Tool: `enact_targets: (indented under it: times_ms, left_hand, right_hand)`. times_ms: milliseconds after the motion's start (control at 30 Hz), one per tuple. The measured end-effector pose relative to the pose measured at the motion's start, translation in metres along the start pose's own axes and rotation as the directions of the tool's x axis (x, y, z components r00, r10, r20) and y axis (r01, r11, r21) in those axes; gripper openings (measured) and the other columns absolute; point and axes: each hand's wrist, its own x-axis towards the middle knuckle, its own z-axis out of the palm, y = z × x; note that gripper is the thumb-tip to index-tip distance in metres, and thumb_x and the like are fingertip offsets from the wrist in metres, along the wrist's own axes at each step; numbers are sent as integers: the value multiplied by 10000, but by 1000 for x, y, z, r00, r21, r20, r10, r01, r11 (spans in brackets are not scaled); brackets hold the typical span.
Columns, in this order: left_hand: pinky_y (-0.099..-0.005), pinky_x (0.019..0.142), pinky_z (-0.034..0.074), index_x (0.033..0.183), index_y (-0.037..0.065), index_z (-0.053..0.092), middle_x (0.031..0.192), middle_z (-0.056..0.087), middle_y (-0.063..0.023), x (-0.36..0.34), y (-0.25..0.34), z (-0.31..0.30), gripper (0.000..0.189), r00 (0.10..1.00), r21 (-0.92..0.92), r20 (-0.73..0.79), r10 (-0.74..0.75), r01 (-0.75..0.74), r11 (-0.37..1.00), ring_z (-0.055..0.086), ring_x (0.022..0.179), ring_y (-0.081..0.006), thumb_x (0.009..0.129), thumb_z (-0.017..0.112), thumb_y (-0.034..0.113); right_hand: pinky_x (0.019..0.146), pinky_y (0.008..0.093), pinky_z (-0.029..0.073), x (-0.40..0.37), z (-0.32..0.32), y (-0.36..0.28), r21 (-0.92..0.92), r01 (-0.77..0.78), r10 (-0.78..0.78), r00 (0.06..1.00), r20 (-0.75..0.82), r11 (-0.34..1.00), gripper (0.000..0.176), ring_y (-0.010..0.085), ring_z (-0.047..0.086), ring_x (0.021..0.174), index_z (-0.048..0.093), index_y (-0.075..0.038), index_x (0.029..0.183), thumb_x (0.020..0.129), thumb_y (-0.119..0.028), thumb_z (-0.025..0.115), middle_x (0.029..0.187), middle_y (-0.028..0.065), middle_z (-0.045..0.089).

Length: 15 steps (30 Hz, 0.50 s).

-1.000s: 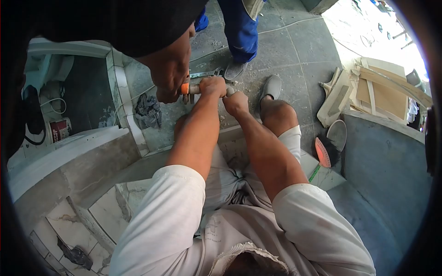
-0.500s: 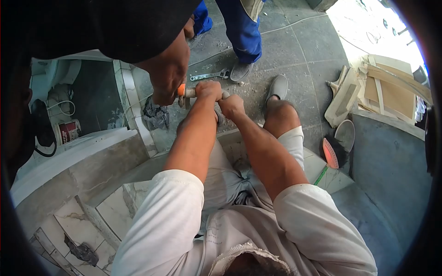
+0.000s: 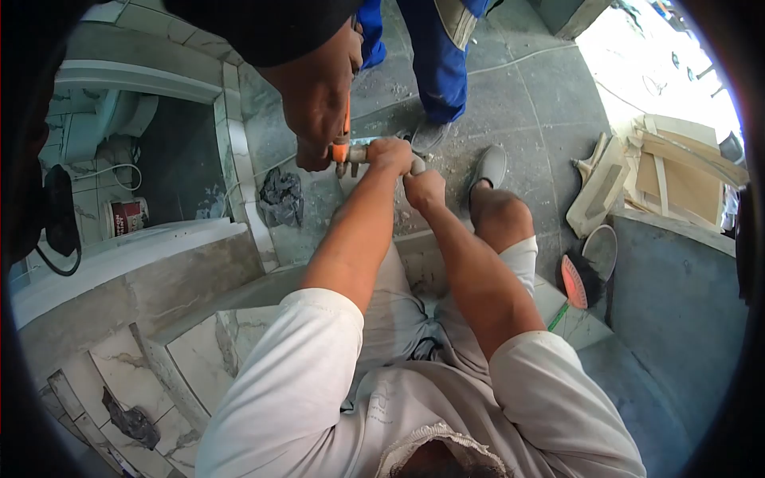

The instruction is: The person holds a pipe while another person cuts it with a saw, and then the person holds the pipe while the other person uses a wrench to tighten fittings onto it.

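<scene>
My left hand (image 3: pixel 390 154) is closed around a short grey pipe (image 3: pixel 417 164) held low over the floor. Just to its right, my right hand (image 3: pixel 425 190) grips the same pipe near its end. At the pipe's left end, a metal fitting (image 3: pixel 356 154) sits at the jaws of an orange pipe wrench (image 3: pixel 341 151). A co-worker's hand (image 3: pixel 315 119) is at that wrench, its handle pointing away from me. Partly hidden behind my left hand, an adjustable wrench (image 3: pixel 362 141) lies on the floor.
A crumpled dark plastic bag (image 3: pixel 281 197) lies left of the hands. The co-worker's blue trousers (image 3: pixel 442 76) are ahead. To the right are a pink-and-black brush head (image 3: pixel 575 280), wood boards (image 3: pixel 677 171) and a low grey wall (image 3: pixel 677 295). A paint bucket (image 3: pixel 127 217) stands left, beyond the ledge.
The pipe, both my hands and the co-worker's hand sit further right in view. More of the orange wrench handle shows, and the adjustable wrench is now more covered.
</scene>
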Motion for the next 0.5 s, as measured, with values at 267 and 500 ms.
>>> enact_targets:
  times_ms: [267,500]
  left_hand:
    - [-376,845,470,960,97,681,1055,652,-115,13,23,-8,235,934,-25,-219,283,-295,955,603,1032,-266,739,605,115]
    - [-408,766,484,834,-12,616,880,612,-175,-21,25,17,233,657,-585,-668,-349,-173,793,603,859,-331,726,647,192]
  right_hand:
    - [864,438,459,10,-20,8,172,-20,47,987,-155,985,423,403,590,995,557,65,1011,746,-254,642,1022,284,606]
    - [704,379,502,3,-13,-7,453,111,20,961,-274,885,588,296,631,888,485,52,1069,732,-364,728,1002,199,616]
